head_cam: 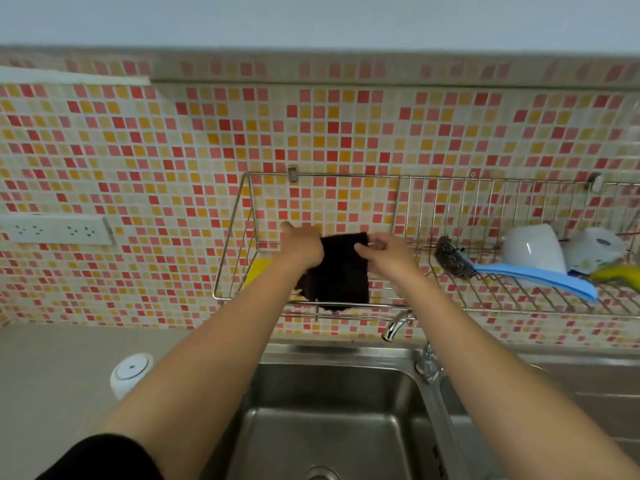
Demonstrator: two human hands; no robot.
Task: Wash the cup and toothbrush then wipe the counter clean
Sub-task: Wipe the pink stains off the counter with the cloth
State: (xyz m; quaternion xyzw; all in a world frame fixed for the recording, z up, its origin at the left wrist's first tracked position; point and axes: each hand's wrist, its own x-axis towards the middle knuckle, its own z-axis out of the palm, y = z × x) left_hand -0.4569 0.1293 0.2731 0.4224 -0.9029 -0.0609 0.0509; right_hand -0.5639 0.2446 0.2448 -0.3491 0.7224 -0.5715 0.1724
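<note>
Head view: L hand (304,245), R hand (384,252) w/ pinch on dark cloth (341,271) in wire rack (346,175); scourer (448,256), cup (531,249) at R.

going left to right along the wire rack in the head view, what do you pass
yellow sponge → left hand → dark cloth → right hand → steel scourer → white cup → second white vessel

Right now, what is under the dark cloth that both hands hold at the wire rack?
The cloth hangs into the wire rack, its lower edge past the front rail. Anything on the rack beneath it is covered; only a yellow thing shows at its left.
</note>
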